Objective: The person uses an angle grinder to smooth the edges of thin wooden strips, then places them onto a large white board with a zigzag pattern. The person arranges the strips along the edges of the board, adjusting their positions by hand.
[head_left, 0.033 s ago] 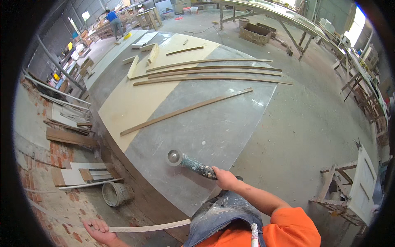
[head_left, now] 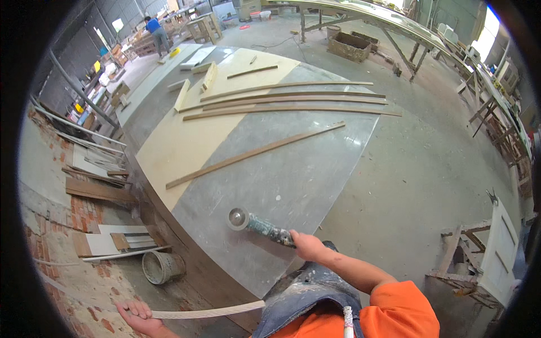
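My right hand (head_left: pixel 309 247) is closed around the rear body of an angle grinder (head_left: pixel 265 227). The grinder's round disc (head_left: pixel 238 218) points away from me, over the near part of a large grey-topped table (head_left: pixel 304 174). At the lower left, my left hand (head_left: pixel 137 315) is wrapped around a long pale strip (head_left: pixel 208 311), which looks like wood. One end of this strip reaches my apron (head_left: pixel 307 287); the other runs out past my hand toward the brick wall. Whether the grinder is running cannot be told.
Several thin brown wood strips (head_left: pixel 256 156) lie across the table and a cream board (head_left: pixel 169 149). Short pale wooden blocks (head_left: pixel 209 76) sit farther back. A bucket (head_left: pixel 162 267) and leaning boards are at left, a white panel on a stand (head_left: pixel 500 248) at right. Another person (head_left: pixel 155 31) works far off.
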Tool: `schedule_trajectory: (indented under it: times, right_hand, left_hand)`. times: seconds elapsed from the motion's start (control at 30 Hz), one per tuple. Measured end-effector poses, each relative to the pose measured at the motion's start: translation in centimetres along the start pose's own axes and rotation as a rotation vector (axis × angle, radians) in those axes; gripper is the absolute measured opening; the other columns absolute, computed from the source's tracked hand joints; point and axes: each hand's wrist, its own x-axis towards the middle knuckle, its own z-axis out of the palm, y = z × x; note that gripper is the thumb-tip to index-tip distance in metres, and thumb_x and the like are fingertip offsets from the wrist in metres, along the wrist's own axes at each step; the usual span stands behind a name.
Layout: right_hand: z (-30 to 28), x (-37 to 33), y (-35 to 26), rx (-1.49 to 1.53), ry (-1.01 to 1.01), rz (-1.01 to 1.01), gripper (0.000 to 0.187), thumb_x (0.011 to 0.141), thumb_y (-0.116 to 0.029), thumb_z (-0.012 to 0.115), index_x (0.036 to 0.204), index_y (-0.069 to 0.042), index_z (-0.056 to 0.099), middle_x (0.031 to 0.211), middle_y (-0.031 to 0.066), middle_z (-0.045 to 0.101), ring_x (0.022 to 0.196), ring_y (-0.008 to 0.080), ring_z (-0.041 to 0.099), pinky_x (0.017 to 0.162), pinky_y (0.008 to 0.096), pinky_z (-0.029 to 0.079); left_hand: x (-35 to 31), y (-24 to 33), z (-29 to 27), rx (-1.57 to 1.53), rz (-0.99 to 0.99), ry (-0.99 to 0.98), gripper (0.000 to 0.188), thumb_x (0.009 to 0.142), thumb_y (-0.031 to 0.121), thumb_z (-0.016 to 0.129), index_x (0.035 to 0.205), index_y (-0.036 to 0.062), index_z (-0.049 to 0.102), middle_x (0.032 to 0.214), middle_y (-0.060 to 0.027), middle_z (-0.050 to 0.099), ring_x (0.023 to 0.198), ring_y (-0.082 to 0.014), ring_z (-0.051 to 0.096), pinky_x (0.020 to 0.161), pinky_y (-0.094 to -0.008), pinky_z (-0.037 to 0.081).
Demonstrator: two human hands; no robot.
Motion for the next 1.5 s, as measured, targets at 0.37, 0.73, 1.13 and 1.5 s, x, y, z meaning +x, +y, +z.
schedule_trajectory:
  times: [0.37,0.73,1.13,1.5]
  right_hand:
    - [-11.3,0.1,6.4,0.158,-0.083,-0.209,0.047,0.092,-0.034,0.065,0.125,-0.001,0.058,0.100,0.0190,0.072,0.096,0.0396,0.069,0.082,0.0499,0.055]
    - [-30.5,-8.6,12.1,0.119,0.228,-0.466,0.039,0.090,-0.027,0.073,0.121,-0.004,0.065,0.101,0.0154,0.068,0.094,0.0370,0.065,0.084,0.0449,0.053]
    - [-42.6,-5.4,27.6,-0.004,0.264,0.067,0.023,0.085,-0.024,0.074,0.102,-0.008,0.072,0.088,0.0137,0.073,0.076,0.0347,0.070,0.070,0.0426,0.056]
    - [-55.2,5.0,35.1,0.118,0.363,0.215,0.020,0.080,-0.012,0.079,0.098,-0.004,0.074,0.072,0.0090,0.067,0.061,0.0162,0.064,0.060,0.0307,0.052]
  left_hand:
    - [-20.6,-2.9,16.6,0.060,0.112,0.033,0.036,0.108,0.043,0.048,0.084,0.0155,0.046,0.058,0.0031,0.038,0.039,-0.0094,0.030,0.035,-0.0274,0.028]
    - [-39.0,-16.9,38.1,-0.034,-0.259,-0.348,0.035,0.106,0.043,0.049,0.088,0.0133,0.049,0.066,0.0004,0.046,0.050,-0.0158,0.047,0.050,-0.0378,0.045]
    - [-36.2,-42.8,49.8,0.198,-0.785,-0.334,0.018,0.100,0.021,0.058,0.104,0.0043,0.053,0.089,-0.0114,0.066,0.075,-0.0271,0.069,0.066,-0.0445,0.060]
    - [-34.8,-51.5,66.7,0.127,-0.908,-0.634,0.026,0.102,0.029,0.060,0.111,0.0054,0.063,0.100,-0.0108,0.071,0.077,-0.0190,0.069,0.062,-0.0340,0.058]
